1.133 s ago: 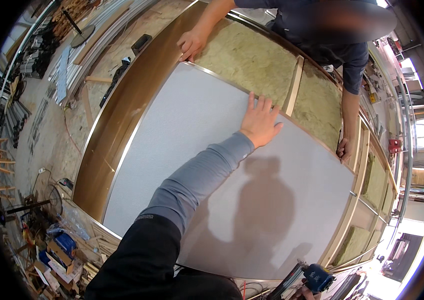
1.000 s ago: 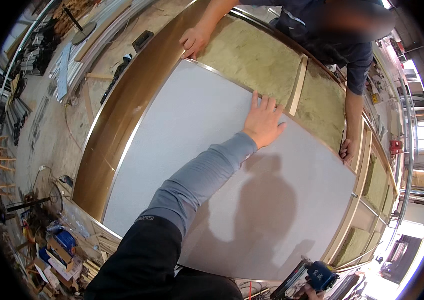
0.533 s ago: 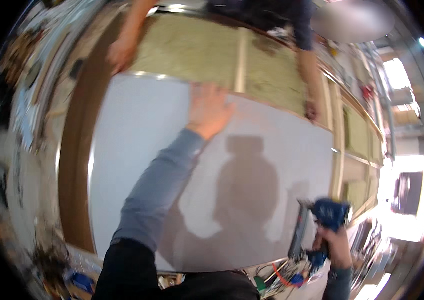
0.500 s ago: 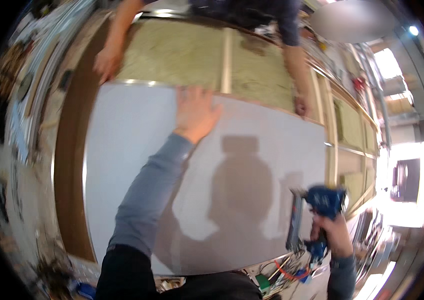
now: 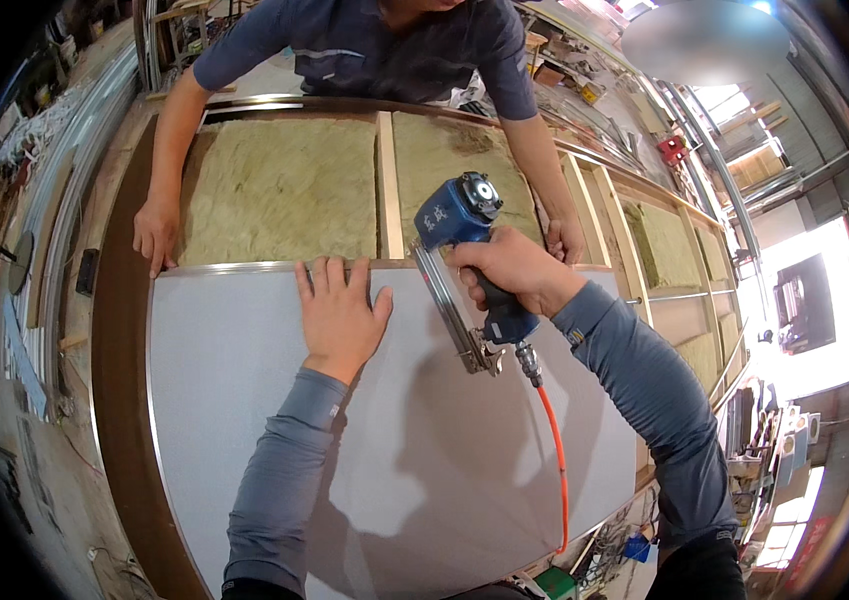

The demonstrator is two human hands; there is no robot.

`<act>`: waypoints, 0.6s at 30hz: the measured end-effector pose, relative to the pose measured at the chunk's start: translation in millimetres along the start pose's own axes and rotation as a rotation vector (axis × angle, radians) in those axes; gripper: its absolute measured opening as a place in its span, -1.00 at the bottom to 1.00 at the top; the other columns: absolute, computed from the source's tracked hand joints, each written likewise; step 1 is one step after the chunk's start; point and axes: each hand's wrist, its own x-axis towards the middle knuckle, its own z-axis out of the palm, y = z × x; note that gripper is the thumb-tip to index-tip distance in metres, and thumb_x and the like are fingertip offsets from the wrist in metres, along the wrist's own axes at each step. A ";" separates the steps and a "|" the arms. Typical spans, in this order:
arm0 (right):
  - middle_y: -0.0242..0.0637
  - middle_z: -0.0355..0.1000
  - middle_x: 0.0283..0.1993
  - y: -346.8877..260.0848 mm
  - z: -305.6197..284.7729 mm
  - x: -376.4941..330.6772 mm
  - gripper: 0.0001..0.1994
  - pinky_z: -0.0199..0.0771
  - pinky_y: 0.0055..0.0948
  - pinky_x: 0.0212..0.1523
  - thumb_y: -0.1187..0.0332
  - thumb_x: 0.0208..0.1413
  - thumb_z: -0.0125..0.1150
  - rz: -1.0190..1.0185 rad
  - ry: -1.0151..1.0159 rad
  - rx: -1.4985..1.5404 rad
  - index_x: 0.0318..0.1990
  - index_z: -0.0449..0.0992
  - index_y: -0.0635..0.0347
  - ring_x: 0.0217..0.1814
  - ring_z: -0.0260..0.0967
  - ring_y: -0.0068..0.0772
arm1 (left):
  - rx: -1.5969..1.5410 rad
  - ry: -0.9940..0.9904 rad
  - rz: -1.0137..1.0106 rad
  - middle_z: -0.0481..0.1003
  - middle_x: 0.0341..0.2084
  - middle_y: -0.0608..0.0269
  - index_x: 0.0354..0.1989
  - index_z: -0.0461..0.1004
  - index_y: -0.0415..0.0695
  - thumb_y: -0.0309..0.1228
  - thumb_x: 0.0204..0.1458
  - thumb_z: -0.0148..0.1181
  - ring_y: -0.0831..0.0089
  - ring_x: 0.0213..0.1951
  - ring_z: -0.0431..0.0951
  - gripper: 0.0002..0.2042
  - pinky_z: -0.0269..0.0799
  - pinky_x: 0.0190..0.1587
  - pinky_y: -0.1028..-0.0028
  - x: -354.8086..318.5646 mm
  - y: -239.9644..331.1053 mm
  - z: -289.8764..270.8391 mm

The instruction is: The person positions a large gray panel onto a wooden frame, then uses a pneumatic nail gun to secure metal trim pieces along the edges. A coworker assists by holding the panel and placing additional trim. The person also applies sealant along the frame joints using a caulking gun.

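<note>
My left hand (image 5: 340,318) lies flat with spread fingers on a light grey panel (image 5: 234,400), its fingertips at the panel's far edge. In my right hand (image 5: 524,272) is a blue pneumatic nail gun (image 5: 454,212), gripped by its handle and tilted over the panel's far edge. An orange air hose (image 5: 556,450) runs from its base toward me. Beyond the edge, yellowish insulation slabs (image 5: 279,185) fill a frame, parted by a wooden batten (image 5: 389,185). Whether the gun's nose touches the panel is hard to make out.
Across the frame a co-worker leans in, the left-side hand (image 5: 156,232) and right-side hand (image 5: 564,238) at the panel's far corners. A brown board (image 5: 124,380) borders the left. Long metal profiles (image 5: 54,230) lie farther left. More framing with insulation (image 5: 664,245) stretches right.
My right hand has brought the nail gun from the lower right up to the panel's far edge. My left hand still rests on the panel. The view has tilted up, showing more of the co-worker.
</note>
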 end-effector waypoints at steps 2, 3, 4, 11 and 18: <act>-0.32 0.45 -0.57 0.0 1.1 12.2 -0.71 0.51 -0.34 -0.55 0.30 0.22 0.41 0.051 -0.029 0.010 -0.50 0.54 0.23 -0.59 0.46 -0.43 | -0.007 -0.009 -0.011 0.42 0.11 -0.02 0.23 0.53 -0.12 -0.02 0.21 0.29 -0.07 0.35 0.30 -0.47 -0.09 0.57 -0.25 -0.4 1.4 0.6; -0.32 0.45 -0.57 1.3 1.9 16.6 -0.72 0.52 -0.34 -0.55 0.30 0.21 0.41 0.077 -0.041 0.015 -0.50 0.54 0.23 -0.58 0.46 -0.43 | -0.011 -0.014 -0.015 0.42 0.11 -0.02 0.23 0.53 -0.12 -0.02 0.20 0.29 -0.07 0.35 0.29 -0.46 -0.10 0.58 -0.24 -1.1 2.2 1.6; -0.32 0.45 -0.56 0.4 4.3 19.3 -0.72 0.53 -0.34 -0.55 0.30 0.21 0.42 0.075 -0.044 -0.001 -0.49 0.54 0.23 -0.58 0.46 -0.43 | -0.008 -0.014 -0.019 0.42 0.11 -0.02 0.24 0.53 -0.13 -0.02 0.20 0.29 -0.06 0.36 0.29 -0.46 -0.10 0.58 -0.23 -0.8 1.9 0.7; -0.29 0.43 -0.58 -3.3 13.8 25.9 -0.69 0.49 -0.32 -0.59 0.31 0.19 0.42 0.078 -0.026 -0.070 -0.53 0.53 0.28 -0.61 0.45 -0.39 | -0.012 -0.032 -0.030 0.43 0.13 -0.03 0.27 0.53 -0.13 -0.04 0.20 0.30 -0.06 0.37 0.29 -0.45 -0.10 0.59 -0.21 -0.4 0.6 -2.6; -0.31 0.41 -0.60 0.7 12.9 30.5 -0.66 0.46 -0.35 -0.60 0.27 0.16 0.45 0.042 -0.078 -0.114 -0.57 0.52 0.26 -0.63 0.45 -0.40 | -0.017 -0.013 -0.018 0.44 0.13 -0.03 0.26 0.54 -0.13 -0.06 0.21 0.30 -0.06 0.36 0.30 -0.46 -0.08 0.58 -0.21 -2.2 0.4 -0.7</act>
